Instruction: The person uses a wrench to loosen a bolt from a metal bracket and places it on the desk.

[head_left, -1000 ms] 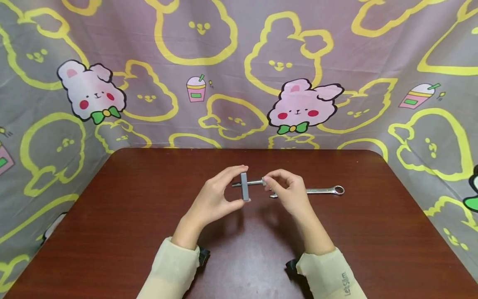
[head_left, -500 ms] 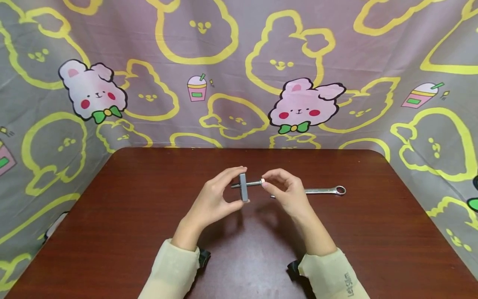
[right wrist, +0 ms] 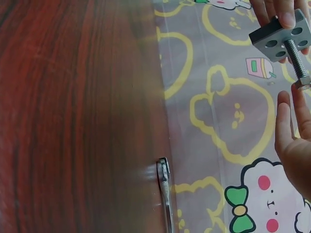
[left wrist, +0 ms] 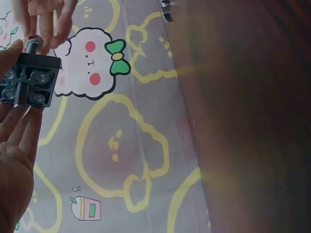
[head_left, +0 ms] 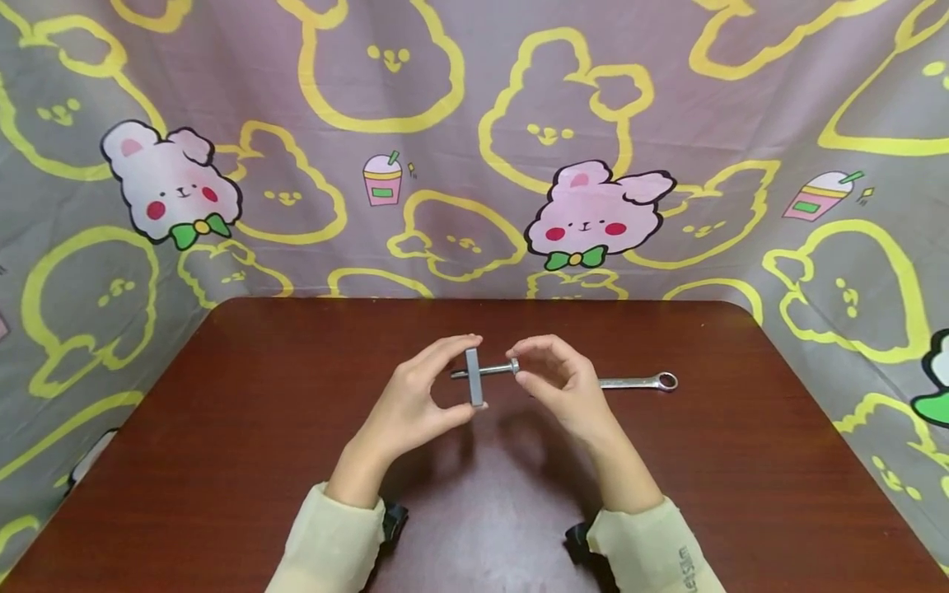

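My left hand (head_left: 417,399) holds a small grey square block (head_left: 474,377) on edge between thumb and fingers, above the table. A silver hex bolt (head_left: 495,370) runs through the block's middle, and its threaded end (left wrist: 21,93) sticks out on the left side. My right hand (head_left: 567,383) has thumb and index finger at the bolt's hex head, pinching it lightly. In the right wrist view the block (right wrist: 279,39) shows several round holes around the bolt (right wrist: 294,59), and a fingertip touches the head.
A combination wrench (head_left: 641,383) lies on the brown table (head_left: 245,428) behind my right hand, its ring end pointing right. Its other end is hidden in the head view. A cartoon-patterned cloth (head_left: 460,173) hangs along the back and sides.
My right thumb and fingers have shifted around the bolt head. The left hand keeps its hold on the block. The head view has moved slightly, and the wrench's near end is now covered.
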`<state>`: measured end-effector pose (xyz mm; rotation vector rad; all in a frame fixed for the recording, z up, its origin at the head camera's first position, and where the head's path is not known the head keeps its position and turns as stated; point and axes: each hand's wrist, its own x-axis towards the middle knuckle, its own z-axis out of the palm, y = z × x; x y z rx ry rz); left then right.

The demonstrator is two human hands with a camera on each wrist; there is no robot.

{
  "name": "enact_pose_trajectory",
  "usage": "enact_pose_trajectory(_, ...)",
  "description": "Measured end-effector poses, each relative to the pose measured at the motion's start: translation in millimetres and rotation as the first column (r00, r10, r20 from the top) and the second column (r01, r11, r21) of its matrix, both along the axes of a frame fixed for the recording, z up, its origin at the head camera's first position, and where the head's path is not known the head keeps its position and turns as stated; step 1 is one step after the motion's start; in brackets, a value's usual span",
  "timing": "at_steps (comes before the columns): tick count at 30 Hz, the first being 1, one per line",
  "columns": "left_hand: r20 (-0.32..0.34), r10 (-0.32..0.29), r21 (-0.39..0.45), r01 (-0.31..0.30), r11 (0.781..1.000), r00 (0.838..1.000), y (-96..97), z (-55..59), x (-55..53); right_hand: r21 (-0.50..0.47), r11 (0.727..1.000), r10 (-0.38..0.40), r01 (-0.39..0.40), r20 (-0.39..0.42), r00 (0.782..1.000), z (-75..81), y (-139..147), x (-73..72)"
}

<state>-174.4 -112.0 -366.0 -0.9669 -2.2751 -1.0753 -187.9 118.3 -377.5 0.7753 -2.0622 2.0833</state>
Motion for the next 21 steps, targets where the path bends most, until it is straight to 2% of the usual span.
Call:
enact_pose_trajectory(7,-0.032,-0.033,-0.021,0.032,0.999,0.999,1.4,4.3,1.2,0.080,0.995,-0.069,0.058,0.140,0.988,1.6,1.2,-0.6)
enact_pose_trajectory(12,-0.026,-0.043,-0.022,0.042,0.999,0.999,1.7,2.5,1.3,0.157,0.986,-0.087,0.052,0.227,0.970,0.0,0.1,-0.7)
enact_pose_trajectory(17,-0.020,-0.040,-0.020,0.039,0.999,0.999,0.9,0.3,0.3,0.192,0.980,-0.094,0.054,0.205,0.974,-1.2,0.1,-1.6)
enact_pose_trajectory(21,-0.011,-0.026,-0.020,0.026,0.999,1.000,0.3,-0.4,-0.1,0.179,0.983,-0.077,0.041,0.200,0.977,-1.0,0.9,-1.6)
